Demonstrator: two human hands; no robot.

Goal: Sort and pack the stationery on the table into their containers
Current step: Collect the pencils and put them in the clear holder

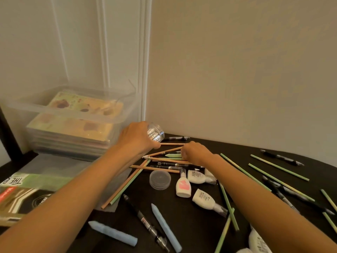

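My left hand (135, 138) grips a small clear round jar (156, 133) near the wall, tipped on its side. Its clear lid (160, 179) lies flat on the dark table (182, 225). My right hand (196, 152) reaches into a pile of orange pencils (164, 152) and pale green crayons (173, 155), its fingertips curled down onto the pile; what they hold is hidden. White correction-fluid bottles (182, 187) lie just below that hand. Blue crayons (113, 232) and a black pen (145, 221) lie near the front edge.
A clear plastic bin (73, 108) stacked with flat colourful packs stands at the back left. Booklets and packets (23, 196) lie at the left edge. Several long green sticks (279, 168) and black pens (281, 157) are scattered on the right. The wall (237, 70) runs close behind.
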